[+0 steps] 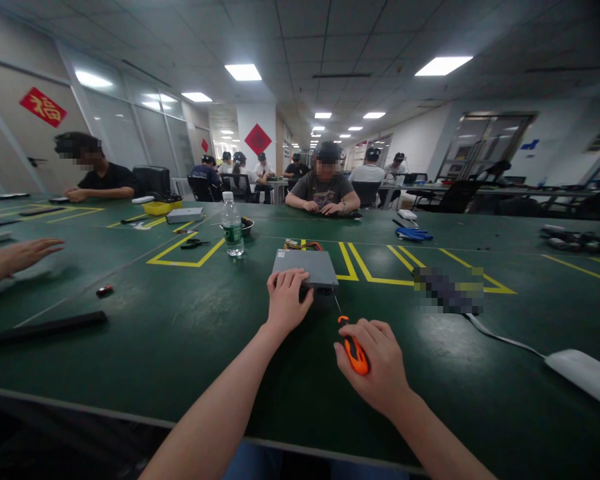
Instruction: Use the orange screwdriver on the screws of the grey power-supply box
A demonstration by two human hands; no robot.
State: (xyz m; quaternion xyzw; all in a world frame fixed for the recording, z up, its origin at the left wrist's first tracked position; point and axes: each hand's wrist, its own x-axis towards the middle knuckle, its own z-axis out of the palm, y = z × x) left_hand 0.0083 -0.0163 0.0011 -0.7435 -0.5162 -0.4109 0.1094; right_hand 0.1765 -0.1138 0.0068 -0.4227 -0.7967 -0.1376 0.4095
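A grey metal computer power supply (310,265) lies on the green table in front of me, its bundle of coloured wires (303,245) at the far side. My left hand (287,297) steadies it, fingers across the top and thumb at the near edge. In my right hand (375,360) is an orange and black screwdriver (356,355). Its thin shaft points away from me, with the tip at the near right corner of the power supply. Whether the tip sits in a screw is too small to tell.
A water bottle (233,227) stands left of the power supply, beside a small bowl (247,227). A white power strip (585,373) with a cable lies at right. A black bar (50,328) and another person's hand (25,257) are at left. Blue gloves (413,233) lie farther back.
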